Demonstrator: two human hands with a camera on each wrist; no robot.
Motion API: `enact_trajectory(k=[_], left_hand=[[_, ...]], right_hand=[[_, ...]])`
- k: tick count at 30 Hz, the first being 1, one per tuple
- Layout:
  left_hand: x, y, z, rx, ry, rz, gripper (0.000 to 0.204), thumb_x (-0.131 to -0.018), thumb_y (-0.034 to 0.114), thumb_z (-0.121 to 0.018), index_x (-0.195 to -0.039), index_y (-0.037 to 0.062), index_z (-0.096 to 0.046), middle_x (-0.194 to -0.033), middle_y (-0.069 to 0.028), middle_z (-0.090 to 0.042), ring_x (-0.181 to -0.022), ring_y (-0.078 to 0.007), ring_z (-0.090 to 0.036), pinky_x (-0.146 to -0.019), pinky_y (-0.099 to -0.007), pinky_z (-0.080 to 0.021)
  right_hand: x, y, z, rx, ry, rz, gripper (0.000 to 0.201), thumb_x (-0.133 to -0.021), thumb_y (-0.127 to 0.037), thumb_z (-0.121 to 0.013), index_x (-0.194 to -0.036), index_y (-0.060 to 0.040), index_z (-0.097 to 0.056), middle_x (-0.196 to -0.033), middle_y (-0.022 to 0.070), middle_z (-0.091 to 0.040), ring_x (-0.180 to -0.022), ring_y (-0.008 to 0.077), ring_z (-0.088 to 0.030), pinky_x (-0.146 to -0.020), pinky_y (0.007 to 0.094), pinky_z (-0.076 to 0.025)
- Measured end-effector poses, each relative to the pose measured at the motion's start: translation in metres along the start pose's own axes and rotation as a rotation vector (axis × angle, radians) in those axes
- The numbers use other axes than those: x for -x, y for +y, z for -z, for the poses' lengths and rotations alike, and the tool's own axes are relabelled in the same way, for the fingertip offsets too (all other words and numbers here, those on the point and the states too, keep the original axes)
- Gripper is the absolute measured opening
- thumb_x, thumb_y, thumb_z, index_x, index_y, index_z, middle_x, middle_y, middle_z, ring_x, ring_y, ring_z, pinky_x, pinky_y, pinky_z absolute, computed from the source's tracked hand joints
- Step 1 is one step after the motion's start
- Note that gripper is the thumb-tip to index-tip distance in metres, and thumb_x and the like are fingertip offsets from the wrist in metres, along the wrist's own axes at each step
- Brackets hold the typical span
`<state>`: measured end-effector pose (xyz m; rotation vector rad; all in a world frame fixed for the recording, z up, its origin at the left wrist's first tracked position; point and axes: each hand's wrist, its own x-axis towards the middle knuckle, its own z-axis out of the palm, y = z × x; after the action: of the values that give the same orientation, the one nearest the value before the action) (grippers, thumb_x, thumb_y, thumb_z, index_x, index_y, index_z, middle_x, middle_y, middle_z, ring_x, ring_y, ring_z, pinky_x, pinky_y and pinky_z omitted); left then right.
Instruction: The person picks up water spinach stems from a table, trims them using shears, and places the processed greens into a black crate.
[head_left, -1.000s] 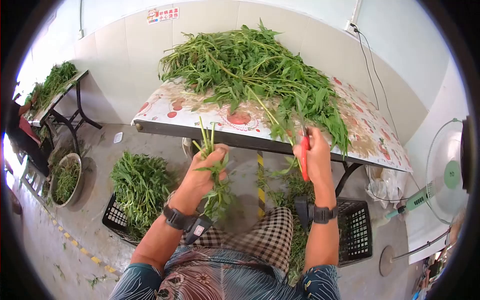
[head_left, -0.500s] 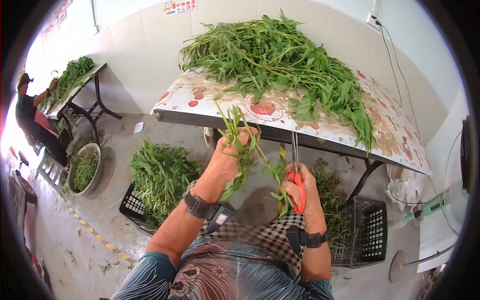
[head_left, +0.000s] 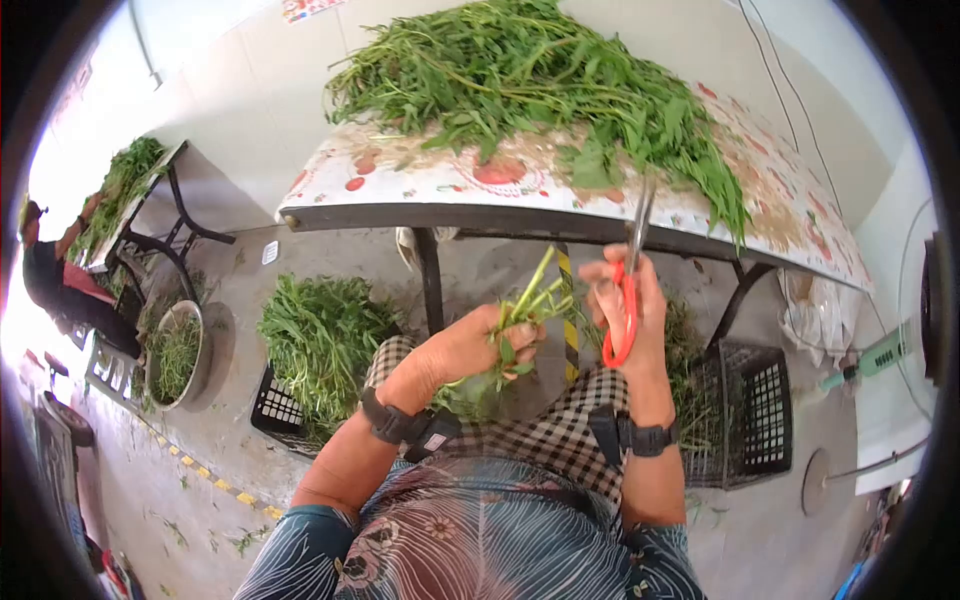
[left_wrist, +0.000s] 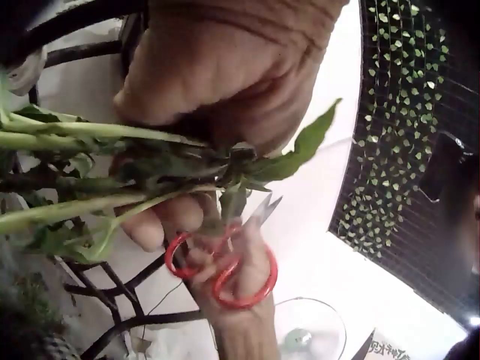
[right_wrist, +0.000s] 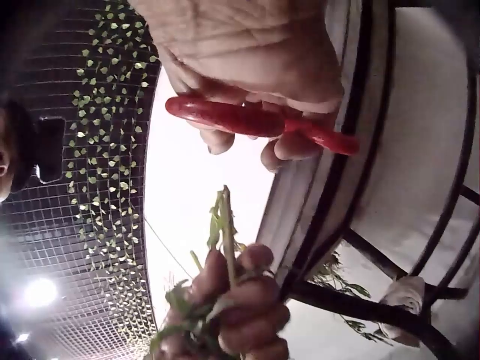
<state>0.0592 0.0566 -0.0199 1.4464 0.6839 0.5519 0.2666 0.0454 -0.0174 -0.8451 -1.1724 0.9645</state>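
My left hand (head_left: pixel 455 352) grips a small bunch of leafy green stems (head_left: pixel 531 292) above my lap, their cut ends pointing up and to the right. Seen from the left wrist, the leafy stems (left_wrist: pixel 75 135) pass under my palm and between the fingers. Just to the right, my right hand (head_left: pixel 648 325) holds scissors with red handles (head_left: pixel 621 335), the blades pointing up towards the table edge. In the right wrist view the red handles (right_wrist: pixel 225 116) lie across my fingers, apart from the stems.
A large heap of greens (head_left: pixel 520 80) lies on the table (head_left: pixel 400 185) in front. Crates stand on the floor: one with greens (head_left: pixel 325 340) at left, a black one (head_left: pixel 765 415) at right. Further left are a basin (head_left: pixel 200 360) and another person (head_left: pixel 60 270) at a table.
My right hand has come up with the scissors, blurred in motion. My left hand has turned and lowered, still gripping its stems. The head view has shifted slightly.
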Motion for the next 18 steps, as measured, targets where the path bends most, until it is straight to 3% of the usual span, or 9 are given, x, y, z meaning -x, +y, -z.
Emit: enact_trajectory(k=[4, 7, 10, 15, 18], left_hand=[[-0.002, -0.008, -0.013, -0.154, -0.144, 0.003, 0.03, -0.096, 0.03, -0.044, -0.101, 0.0019, -0.053, -0.071, -0.0001, -0.052, -0.066, -0.0099, -0.049, -0.059, -0.0268, -0.044], [-0.005, -0.014, -0.011, -0.238, -0.206, -0.064, 0.033, -0.095, 0.031, -0.044, -0.106, 0.0015, -0.052, -0.074, -0.0004, -0.053, -0.067, -0.0096, -0.049, -0.062, -0.0257, -0.043], [-0.001, -0.013, -0.01, -0.07, -0.244, -0.001, 0.037, -0.095, 0.033, -0.044, -0.113, 0.0019, -0.05, -0.078, -0.0003, -0.054, -0.069, -0.0086, -0.047, -0.064, -0.0246, -0.042], [0.005, -0.012, -0.012, -0.008, -0.153, 0.0, 0.043, -0.094, 0.041, -0.044, -0.114, 0.0025, -0.048, -0.079, -0.0007, -0.054, -0.071, -0.0086, -0.047, -0.061, -0.0229, -0.041], [0.005, -0.008, -0.011, 0.078, -0.1, -0.027, 0.042, -0.094, 0.04, -0.044, -0.112, 0.0025, -0.048, -0.079, -0.0012, -0.053, -0.07, -0.0085, -0.047, -0.06, -0.0221, -0.04]], right_hand=[[-0.005, -0.014, -0.006, -0.106, -0.145, 0.036, 0.037, -0.079, 0.002, -0.059, -0.114, -0.0037, -0.047, -0.094, 0.0066, -0.061, -0.08, 0.0094, -0.055, -0.075, 0.0241, -0.046], [-0.003, -0.007, -0.004, 0.026, -0.249, 0.036, 0.037, -0.079, 0.004, -0.058, -0.113, -0.0037, -0.048, -0.096, 0.0066, -0.061, -0.08, 0.0099, -0.056, -0.075, 0.0238, -0.046], [0.005, -0.016, -0.005, 0.05, -0.289, -0.101, 0.037, -0.077, 0.004, -0.06, -0.112, -0.0027, -0.049, -0.094, 0.0037, -0.06, -0.081, 0.0093, -0.056, -0.073, 0.0236, -0.046], [0.005, -0.02, -0.005, 0.208, -0.387, -0.174, 0.036, -0.08, 0.0, -0.061, -0.114, -0.0022, -0.049, -0.097, 0.0038, -0.06, -0.081, 0.0077, -0.055, -0.07, 0.0219, -0.046], [0.005, -0.014, -0.003, -0.17, -0.277, -0.069, 0.038, -0.081, 0.0, -0.06, -0.117, -0.0035, -0.047, -0.094, 0.0063, -0.061, -0.079, 0.0078, -0.054, -0.068, 0.0207, -0.045]])
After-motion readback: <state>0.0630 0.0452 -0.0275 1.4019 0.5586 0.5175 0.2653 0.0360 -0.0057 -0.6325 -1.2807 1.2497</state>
